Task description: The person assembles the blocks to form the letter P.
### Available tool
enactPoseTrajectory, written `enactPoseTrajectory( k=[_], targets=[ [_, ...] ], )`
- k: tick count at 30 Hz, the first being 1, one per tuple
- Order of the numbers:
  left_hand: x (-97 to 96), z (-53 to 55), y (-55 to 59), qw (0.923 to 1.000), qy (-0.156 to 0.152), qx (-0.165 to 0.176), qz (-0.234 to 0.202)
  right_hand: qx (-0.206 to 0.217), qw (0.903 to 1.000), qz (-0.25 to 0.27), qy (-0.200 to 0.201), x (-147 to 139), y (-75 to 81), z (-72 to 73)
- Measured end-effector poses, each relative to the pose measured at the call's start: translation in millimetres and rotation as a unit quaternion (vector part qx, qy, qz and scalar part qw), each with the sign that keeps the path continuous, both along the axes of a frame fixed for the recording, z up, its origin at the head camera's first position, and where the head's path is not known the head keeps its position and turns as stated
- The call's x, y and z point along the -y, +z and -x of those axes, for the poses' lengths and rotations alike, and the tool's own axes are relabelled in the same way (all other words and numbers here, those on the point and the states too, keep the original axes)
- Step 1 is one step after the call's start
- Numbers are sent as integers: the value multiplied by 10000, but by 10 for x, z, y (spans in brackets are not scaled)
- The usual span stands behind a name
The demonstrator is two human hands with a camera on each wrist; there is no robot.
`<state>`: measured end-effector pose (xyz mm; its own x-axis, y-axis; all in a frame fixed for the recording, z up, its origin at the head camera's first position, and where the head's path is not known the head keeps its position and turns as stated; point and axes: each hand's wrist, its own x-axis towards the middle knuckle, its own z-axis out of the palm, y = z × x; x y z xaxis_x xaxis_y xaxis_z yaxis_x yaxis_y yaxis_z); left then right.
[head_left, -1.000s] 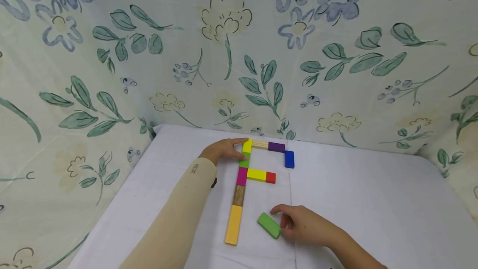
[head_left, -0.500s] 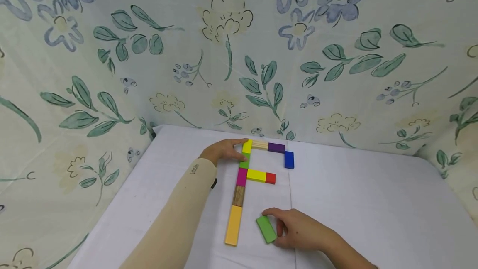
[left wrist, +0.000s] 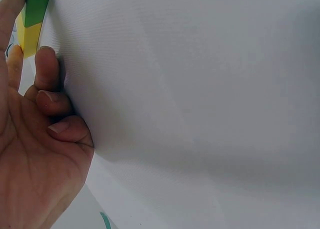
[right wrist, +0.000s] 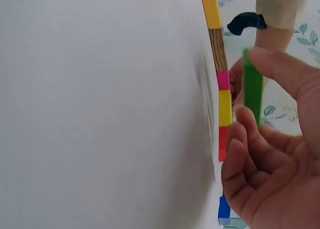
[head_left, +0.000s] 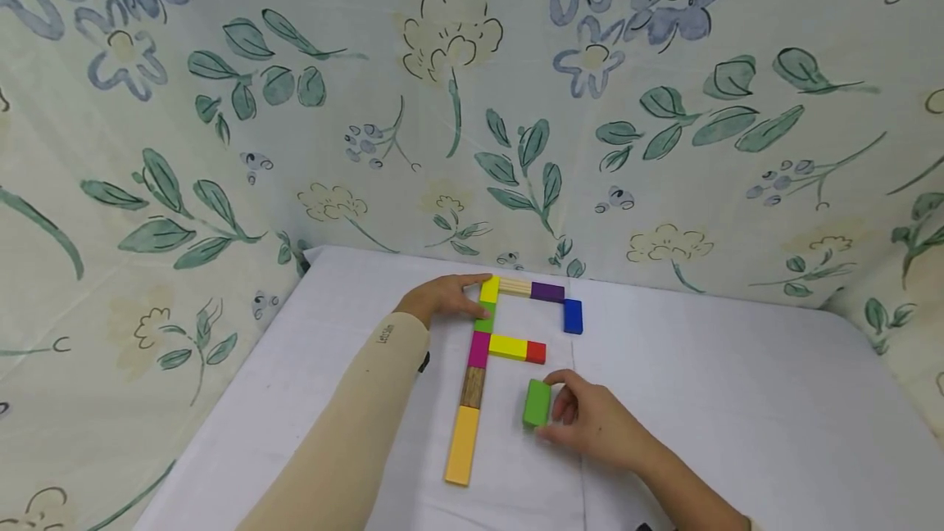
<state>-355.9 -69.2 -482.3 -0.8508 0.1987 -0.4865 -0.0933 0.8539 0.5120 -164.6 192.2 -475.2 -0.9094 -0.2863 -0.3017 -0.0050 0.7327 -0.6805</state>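
Note:
Between thumb and index finger, my right hand [head_left: 601, 428] pinches a green block [head_left: 537, 404] by its ends, right of the column of blocks. The right wrist view shows that green block [right wrist: 253, 86] as well. My left hand [head_left: 440, 299] rests at the column's far end, index finger at the yellow block [head_left: 490, 289] and thumb on another green block [head_left: 483, 324]. Its other fingers are curled in the left wrist view. Towards me the column continues with a magenta block [head_left: 479, 349], a brown wooden block [head_left: 473, 388] and a light orange block [head_left: 462, 447].
A pale wooden block [head_left: 515, 288] and a purple block [head_left: 547, 292] run right from the column's top, with a blue block [head_left: 573, 316] below their end. Another yellow block [head_left: 509, 347] and a red block [head_left: 536, 352] branch right from the magenta one. White cloth [head_left: 708, 400] covers the table.
The green block in my right hand has turned from slanted to nearly in line with the column and moved away from me, towards the red block. My left hand stays in place.

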Motion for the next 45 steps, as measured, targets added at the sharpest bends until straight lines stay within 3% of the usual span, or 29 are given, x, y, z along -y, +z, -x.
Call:
enactPoseTrajectory(
  k=[6,12,22,45],
  targets=[
    [1,3,-1,10000,-32,4,43,-436,9904,-208,-1299,-71,-33,224],
    [-4,12,-7,9999,128,94,-4,-445,9808,-706,-1766,-143,-98,412],
    [-13,-5,34,9996,218,142,-107,-456,9783,-1000,-1755,-134,-142,542],
    [-9,-2,39,9996,132,219,-88,-250,9768,-1385,-1615,-109,-107,573]
  ],
)
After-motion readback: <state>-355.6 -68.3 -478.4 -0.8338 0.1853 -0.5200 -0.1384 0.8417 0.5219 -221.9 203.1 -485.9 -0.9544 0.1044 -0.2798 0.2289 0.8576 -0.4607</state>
